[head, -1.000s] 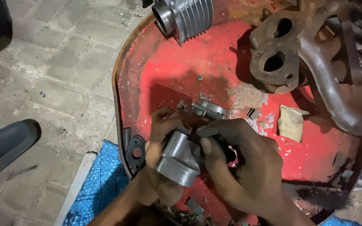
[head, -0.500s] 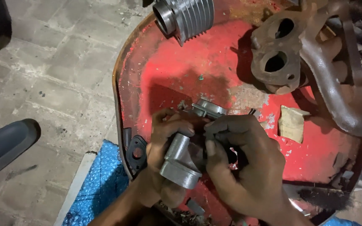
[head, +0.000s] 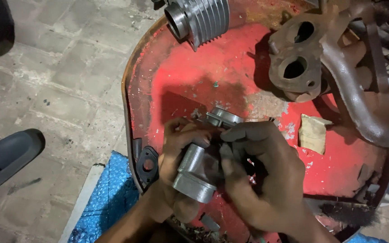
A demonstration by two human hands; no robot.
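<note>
While our left hand (head: pixel 176 157) keeps its closed grip on the grey metal carburettor body (head: pixel 195 173), our right hand (head: pixel 260 175) has curled tighter against its side, fingers pinched on it (what they work is hidden). The part sits slightly lower than a second ago, above the red worktop (head: pixel 230 67), near a finned cylinder (head: pixel 199 18).
</note>
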